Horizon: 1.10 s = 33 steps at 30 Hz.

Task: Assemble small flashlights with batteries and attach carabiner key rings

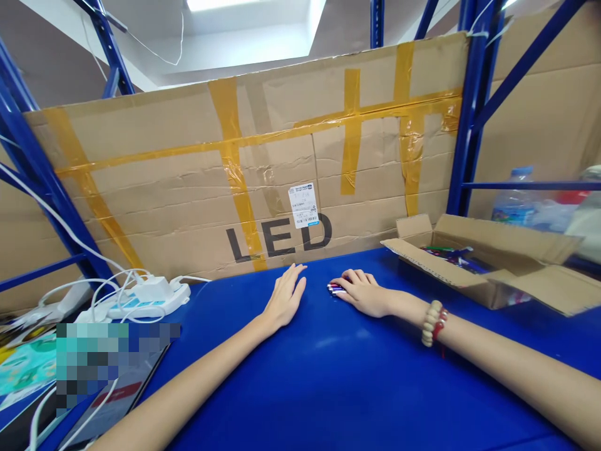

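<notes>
My left hand (284, 295) rests on the blue tabletop (300, 376) with its fingers stretched out and holds nothing. To the right of it, my right hand (364, 292) lies palm down, fingers curled over a small bunch of what look like pens (335, 289). Only their ends, in red, white and dark colours, stick out at the left of the hand; the rest is hidden beneath it. Beads and a red band circle my right wrist. Further right stands an open cardboard box (469, 282) with several similar slim, coloured items (455, 257) inside.
A taped cardboard sheet (188, 207) marked LED closes off the back, between blue metal posts (464, 138). On the left lie a white power strip (154, 297) with cables and a dark-edged tablet or phone (122, 388). A water bottle (514, 197) stands behind the box.
</notes>
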Available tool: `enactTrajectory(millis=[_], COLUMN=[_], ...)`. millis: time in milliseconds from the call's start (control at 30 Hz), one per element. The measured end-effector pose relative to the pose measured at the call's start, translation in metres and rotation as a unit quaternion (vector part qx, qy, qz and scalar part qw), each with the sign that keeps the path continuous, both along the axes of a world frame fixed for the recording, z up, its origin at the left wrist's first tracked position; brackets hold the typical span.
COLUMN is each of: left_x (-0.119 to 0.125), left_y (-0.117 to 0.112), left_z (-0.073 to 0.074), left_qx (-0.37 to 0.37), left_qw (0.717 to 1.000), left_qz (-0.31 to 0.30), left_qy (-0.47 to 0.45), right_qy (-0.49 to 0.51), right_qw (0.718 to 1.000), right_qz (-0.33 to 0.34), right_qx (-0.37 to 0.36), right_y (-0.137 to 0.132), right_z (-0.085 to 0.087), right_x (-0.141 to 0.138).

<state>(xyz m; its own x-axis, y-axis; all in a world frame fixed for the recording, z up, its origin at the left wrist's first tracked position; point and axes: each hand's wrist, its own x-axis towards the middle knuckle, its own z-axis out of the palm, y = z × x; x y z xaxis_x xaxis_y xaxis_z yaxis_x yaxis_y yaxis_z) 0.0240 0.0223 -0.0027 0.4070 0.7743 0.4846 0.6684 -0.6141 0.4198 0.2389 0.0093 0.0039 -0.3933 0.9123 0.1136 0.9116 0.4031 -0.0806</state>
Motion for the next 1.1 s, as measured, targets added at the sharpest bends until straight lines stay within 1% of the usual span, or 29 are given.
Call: enactTrajectory(millis=[133, 267, 400, 467, 533, 600, 667, 733, 833, 900, 967, 1100], left_x=[-0.001, 0.0, 0.002, 0.005, 0.01, 0.013, 0.016, 0.016, 0.016, 0.016, 0.016, 0.016], left_y=[0.005, 0.004, -0.006, -0.014, -0.019, -0.021, -0.02, -0.017, -0.012, -0.01, -0.007, -0.002], left_z=[0.0, 0.004, 0.009, 0.011, 0.012, 0.011, 0.009, 0.007, 0.004, 0.003, 0.001, 0.0], left_qx=[0.032, 0.072, 0.111, 0.123, 0.128, 0.113, 0.083, 0.056, 0.031, 0.017, 0.0, -0.046], left_qw=[0.999, 0.996, 0.99, 0.987, 0.985, 0.989, 0.992, 0.993, 0.989, 0.99, 0.992, 0.994], left_qz=[-0.018, -0.047, -0.077, -0.098, -0.099, -0.081, -0.072, -0.089, -0.128, -0.134, -0.125, -0.098], left_qy=[0.02, 0.03, 0.032, 0.045, 0.054, 0.056, 0.057, 0.063, 0.063, 0.05, 0.027, -0.03], right_qy=[-0.017, -0.039, -0.071, -0.083, -0.087, -0.074, -0.027, 0.048, 0.157, 0.191, 0.197, 0.184], right_qw=[0.999, 0.997, 0.993, 0.992, 0.991, 0.99, 0.989, 0.985, 0.97, 0.961, 0.959, 0.966], right_qz=[-0.028, -0.026, -0.018, -0.008, 0.012, 0.048, 0.099, 0.141, 0.18, 0.198, 0.205, 0.177], right_qx=[0.016, 0.069, 0.088, 0.09, 0.099, 0.112, 0.11, 0.084, 0.034, 0.019, 0.02, 0.031], right_y=[0.004, -0.002, -0.01, -0.014, -0.019, -0.024, -0.027, -0.025, -0.017, -0.012, -0.011, -0.016], right_z=[0.003, 0.018, 0.029, 0.029, 0.026, 0.022, 0.018, 0.013, 0.006, 0.002, -0.002, -0.007], right_x=[0.012, 0.019, 0.019, 0.015, 0.007, -0.001, -0.009, -0.012, -0.012, -0.011, -0.013, -0.022])
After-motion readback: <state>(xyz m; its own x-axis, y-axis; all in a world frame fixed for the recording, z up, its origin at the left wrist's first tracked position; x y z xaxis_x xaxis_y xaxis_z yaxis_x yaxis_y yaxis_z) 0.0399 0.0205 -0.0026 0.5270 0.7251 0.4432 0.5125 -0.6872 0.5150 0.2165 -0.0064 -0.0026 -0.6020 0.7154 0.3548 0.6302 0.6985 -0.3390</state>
